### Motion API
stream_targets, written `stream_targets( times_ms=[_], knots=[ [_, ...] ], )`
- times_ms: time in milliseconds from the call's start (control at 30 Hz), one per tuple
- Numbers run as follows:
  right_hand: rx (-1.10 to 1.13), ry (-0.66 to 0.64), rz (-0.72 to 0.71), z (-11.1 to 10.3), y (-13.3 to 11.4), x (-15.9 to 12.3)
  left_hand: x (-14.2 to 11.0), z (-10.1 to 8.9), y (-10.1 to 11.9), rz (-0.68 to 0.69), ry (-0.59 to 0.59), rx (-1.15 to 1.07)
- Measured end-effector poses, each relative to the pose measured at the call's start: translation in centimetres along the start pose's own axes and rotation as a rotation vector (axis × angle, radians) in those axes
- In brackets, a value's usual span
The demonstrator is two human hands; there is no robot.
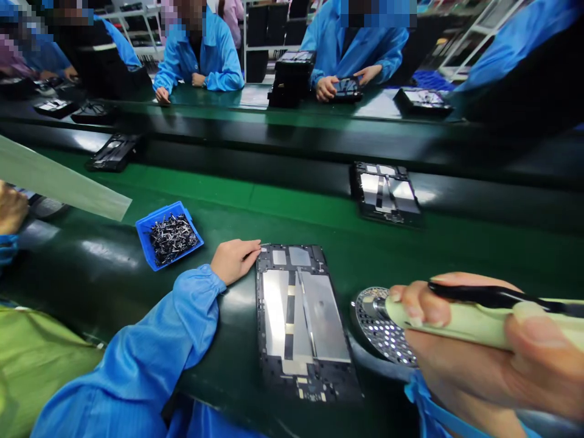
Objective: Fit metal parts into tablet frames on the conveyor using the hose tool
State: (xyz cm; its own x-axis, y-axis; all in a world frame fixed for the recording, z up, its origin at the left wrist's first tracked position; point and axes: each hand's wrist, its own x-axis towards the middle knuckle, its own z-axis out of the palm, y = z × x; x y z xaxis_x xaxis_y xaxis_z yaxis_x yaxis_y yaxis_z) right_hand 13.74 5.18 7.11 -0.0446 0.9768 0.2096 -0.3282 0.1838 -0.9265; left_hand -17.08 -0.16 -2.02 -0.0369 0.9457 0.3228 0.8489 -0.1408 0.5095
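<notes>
A dark tablet frame with silver plates (pixel 301 316) lies on the green bench in front of me. My left hand (pixel 235 258) rests at its upper left corner, fingers curled and pressed on the edge. My right hand (pixel 479 347) is wrapped round a pale green electric screwdriver (pixel 456 319) with a black lever. The tool's tip points at a round perforated screw tray (pixel 381 328) just right of the frame.
A blue bin of dark screws (pixel 168 236) sits left of my left hand. Another tablet frame (pixel 385 193) lies on the belt beyond, one more frame (pixel 112 152) at far left. People in blue coats work across the line. Another person's hand (pixel 11 210) shows at the left edge.
</notes>
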Motion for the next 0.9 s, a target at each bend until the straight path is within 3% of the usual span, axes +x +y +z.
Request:
stream_targets(
  times_ms=[100, 267, 367, 533, 700, 900],
  knots=[
    [0.078, -0.071, -0.055, 2.0, -0.1, 0.6, -0.1, 0.2, 0.3, -0.048, 0.022, -0.045],
    [0.158, -0.103, -0.021, 7.4, 0.3, 1.6, 0.9, 0.2, 0.6, -0.336, 0.025, -0.281],
    [0.186, -0.116, 0.034, 10.3, 1.8, 2.2, 1.4, 0.1, 0.2, -0.42, -0.01, -0.47],
    [0.151, -0.142, 0.025, 14.1, 4.9, 3.5, 1.8, 0.1, -0.2, -0.498, -0.073, -0.562],
    [0.11, -0.182, 0.058, 16.6, 7.0, 4.3, 2.1, 0.2, 0.0, -0.544, -0.072, -0.633],
    [0.099, -0.227, 0.1, 17.6, 8.3, 4.2, 2.3, 0.4, 0.2, -0.585, -0.092, -0.683]
  ],
)
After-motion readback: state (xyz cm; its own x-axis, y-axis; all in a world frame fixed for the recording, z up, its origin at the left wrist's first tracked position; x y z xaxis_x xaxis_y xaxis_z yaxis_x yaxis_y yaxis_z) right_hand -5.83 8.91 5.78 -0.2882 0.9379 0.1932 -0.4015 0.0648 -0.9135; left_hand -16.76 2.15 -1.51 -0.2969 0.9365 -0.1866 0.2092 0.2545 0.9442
